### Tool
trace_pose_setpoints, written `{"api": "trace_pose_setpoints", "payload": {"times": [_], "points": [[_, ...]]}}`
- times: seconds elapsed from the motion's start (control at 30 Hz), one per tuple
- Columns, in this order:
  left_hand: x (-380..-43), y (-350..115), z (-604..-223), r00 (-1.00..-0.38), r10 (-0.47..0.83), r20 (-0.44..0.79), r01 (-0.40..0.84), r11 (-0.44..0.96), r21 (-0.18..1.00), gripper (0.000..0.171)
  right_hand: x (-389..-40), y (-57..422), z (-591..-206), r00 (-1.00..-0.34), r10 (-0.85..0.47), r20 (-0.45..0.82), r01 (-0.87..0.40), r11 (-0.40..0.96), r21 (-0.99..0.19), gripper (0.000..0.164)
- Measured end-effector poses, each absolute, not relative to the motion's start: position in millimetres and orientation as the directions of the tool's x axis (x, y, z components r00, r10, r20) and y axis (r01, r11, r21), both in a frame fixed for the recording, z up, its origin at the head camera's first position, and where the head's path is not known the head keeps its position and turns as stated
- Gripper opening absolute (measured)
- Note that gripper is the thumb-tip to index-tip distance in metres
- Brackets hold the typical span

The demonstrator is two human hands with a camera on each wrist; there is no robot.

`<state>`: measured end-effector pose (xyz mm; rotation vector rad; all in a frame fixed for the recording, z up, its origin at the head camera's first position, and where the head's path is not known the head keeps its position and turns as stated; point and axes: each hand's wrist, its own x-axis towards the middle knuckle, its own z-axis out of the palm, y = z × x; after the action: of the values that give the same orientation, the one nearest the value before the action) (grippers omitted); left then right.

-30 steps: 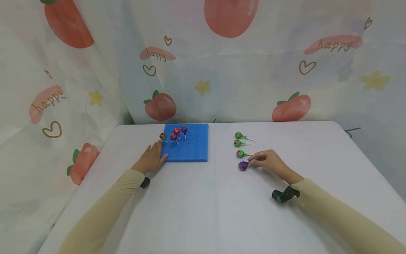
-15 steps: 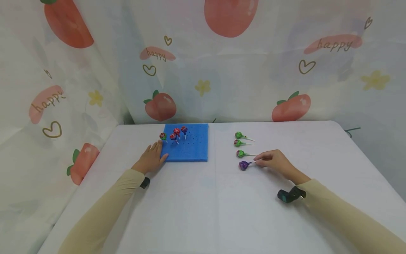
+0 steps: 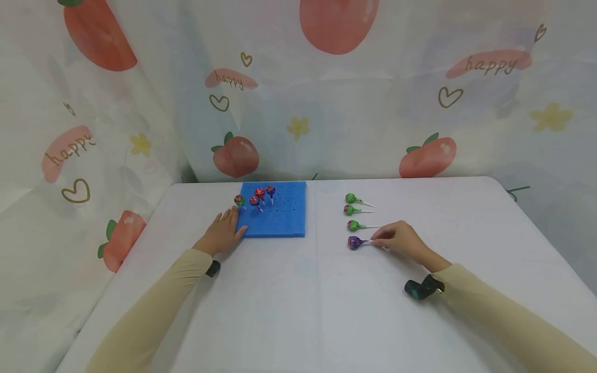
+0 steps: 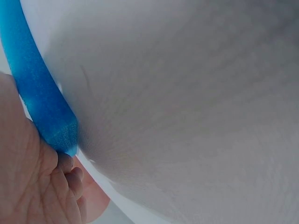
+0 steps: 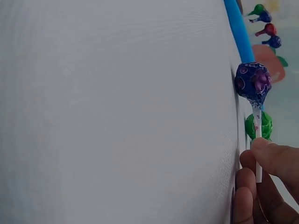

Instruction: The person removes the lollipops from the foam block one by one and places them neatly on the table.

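Observation:
My right hand [image 3: 399, 241] pinches the white stick of a purple-wrapped lollipop [image 3: 355, 242] between thumb and fingers. That purple lollipop [image 5: 253, 83] appears close up in the right wrist view, its stick end showing below the thumb. Just behind it on the table, a green lollipop [image 3: 353, 225] lies with its stick toward the right. With fingers extended, my left hand [image 3: 221, 233] rests against the left front corner of a blue board [image 3: 275, 225] full of small holes. In the left wrist view the palm [image 4: 23, 172] is beside the blue edge [image 4: 46, 98].
Several lollipops stand in the board's back left part, among them a red one [image 3: 259, 192] and a green-and-red one [image 3: 239, 200]. Two more green lollipops [image 3: 350, 198] lie farther back on the white table [image 3: 298, 300]. A printed curtain [image 3: 326, 103] hangs behind.
My right hand first slid right along the stick, then came slightly left. The purple lollipop has straightened and shifted a little left, now roughly parallel to the green ones. My left hand stays put.

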<state>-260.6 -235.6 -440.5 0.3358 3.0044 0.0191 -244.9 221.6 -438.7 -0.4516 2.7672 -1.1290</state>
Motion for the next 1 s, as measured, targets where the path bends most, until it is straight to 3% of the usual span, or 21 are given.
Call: {"api": "trace_pose_setpoints", "payload": {"times": [1.0], "points": [[-262, -237, -441, -0.967, 0.231, -0.111, 0.229, 0.973, 0.035, 0.071, -247, 232, -432, -0.953, -0.3, -0.045, -0.199, 0.73, -0.654, 0.012]]}}
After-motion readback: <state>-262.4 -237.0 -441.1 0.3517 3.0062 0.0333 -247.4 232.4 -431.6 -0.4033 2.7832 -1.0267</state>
